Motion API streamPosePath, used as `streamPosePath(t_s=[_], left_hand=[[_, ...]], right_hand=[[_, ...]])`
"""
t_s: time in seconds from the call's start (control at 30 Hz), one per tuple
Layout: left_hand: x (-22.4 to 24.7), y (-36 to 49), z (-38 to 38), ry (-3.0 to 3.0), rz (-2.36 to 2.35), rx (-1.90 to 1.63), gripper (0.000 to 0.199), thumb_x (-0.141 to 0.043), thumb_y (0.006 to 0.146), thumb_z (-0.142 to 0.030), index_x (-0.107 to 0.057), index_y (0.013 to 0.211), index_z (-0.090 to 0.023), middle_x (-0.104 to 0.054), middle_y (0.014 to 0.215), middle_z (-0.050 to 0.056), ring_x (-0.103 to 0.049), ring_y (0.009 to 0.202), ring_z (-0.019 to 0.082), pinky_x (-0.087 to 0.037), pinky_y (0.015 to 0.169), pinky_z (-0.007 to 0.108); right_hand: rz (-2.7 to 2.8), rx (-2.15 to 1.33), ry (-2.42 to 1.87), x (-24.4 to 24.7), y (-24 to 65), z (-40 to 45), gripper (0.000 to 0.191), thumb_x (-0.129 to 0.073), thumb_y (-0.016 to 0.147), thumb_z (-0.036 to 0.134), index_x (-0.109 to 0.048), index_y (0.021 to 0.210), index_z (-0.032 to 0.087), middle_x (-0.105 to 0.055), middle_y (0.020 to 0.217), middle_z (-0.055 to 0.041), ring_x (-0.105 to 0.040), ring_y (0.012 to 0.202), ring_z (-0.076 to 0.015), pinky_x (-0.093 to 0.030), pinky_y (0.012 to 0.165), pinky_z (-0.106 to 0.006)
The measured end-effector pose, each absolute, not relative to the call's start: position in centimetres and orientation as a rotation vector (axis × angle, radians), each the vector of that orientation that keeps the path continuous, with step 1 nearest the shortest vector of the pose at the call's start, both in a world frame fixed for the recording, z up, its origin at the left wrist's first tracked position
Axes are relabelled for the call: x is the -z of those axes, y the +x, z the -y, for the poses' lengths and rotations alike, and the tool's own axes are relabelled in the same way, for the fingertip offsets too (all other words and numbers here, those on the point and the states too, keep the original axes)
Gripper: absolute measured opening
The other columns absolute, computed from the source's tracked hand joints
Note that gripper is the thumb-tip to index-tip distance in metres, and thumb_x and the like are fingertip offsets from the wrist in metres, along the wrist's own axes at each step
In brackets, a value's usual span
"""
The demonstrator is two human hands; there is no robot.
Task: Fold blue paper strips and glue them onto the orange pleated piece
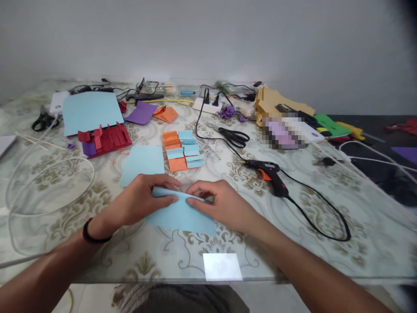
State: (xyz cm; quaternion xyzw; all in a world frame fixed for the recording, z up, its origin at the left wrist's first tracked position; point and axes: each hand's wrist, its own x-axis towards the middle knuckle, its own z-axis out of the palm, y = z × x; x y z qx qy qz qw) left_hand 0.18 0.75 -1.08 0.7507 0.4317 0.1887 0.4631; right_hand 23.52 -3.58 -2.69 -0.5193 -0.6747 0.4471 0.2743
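A light blue sheet of paper [184,217] is between my two hands at the near middle of the table, its far edge raised and bent over. My left hand [143,198] pinches that edge on the left, thumb on the near side and fingers behind. On the right, my right hand [218,200] pinches the same edge, thumb close to the other thumb. Another light blue sheet [146,158] lies flat just beyond my left hand. Behind the hands rests a folded orange and light blue paper piece [183,151].
A glue gun [269,171] with a looping black cord lies to the right. Black-handled scissors [233,137] are beyond it. At left are a red folded paper piece [107,140], a blue paper stack [93,111] and a white cable [93,174]. A power strip [208,105] stands at the back.
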Motion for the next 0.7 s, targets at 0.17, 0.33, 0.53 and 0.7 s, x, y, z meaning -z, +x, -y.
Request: streamPosePath(t_s=[0.17,0.33,0.53,0.7], left_hand=[[1.1,0.3,-0.4,1.563,-1.087,-0.733,0.031,-0.080,0.084,-0.037,-0.069,0.109,-0.024,-0.069,0.083,-0.003,-0.058,0.069,0.011,-0.043,0.057,0.019],[0.7,0.8,0.5,1.465,-1.115,-0.777,0.026,-0.084,0.081,-0.036,-0.069,0.097,-0.023,-0.067,0.082,-0.005,-0.056,0.070,0.010,-0.044,0.060,0.018],[0.3,1.0,1.0,1.571,-1.113,-0.605,0.017,-0.079,0.084,-0.036,-0.072,0.084,-0.020,-0.066,0.079,-0.004,-0.056,0.073,0.012,-0.044,0.064,0.021],[0.2,1.2,1.3,1.496,-1.112,-0.569,0.022,-0.077,0.084,-0.040,-0.073,0.081,-0.019,-0.064,0.077,-0.003,-0.054,0.071,0.013,-0.043,0.064,0.023]], right_hand=[[1.673,-1.331,-1.304,3.1,23.4,3.6,0.008,-0.072,0.088,0.026,-0.066,0.087,0.020,-0.067,0.078,0.0022,-0.061,0.071,-0.0132,-0.049,0.067,-0.025],[1.642,-1.499,-1.215,2.6,22.8,4.6,0.017,-0.076,0.087,0.031,-0.064,0.088,0.019,-0.064,0.078,0.0012,-0.061,0.072,-0.0139,-0.049,0.065,-0.025],[1.484,-1.478,-1.162,2.2,22.3,5.2,0.025,-0.075,0.091,0.037,-0.061,0.082,0.018,-0.060,0.073,0.0013,-0.059,0.067,-0.0127,-0.048,0.061,-0.024],[1.374,-1.613,-1.149,2.6,22.4,5.0,0.034,-0.075,0.090,0.046,-0.059,0.081,0.018,-0.060,0.073,0.0009,-0.060,0.065,-0.0128,-0.049,0.059,-0.025]])
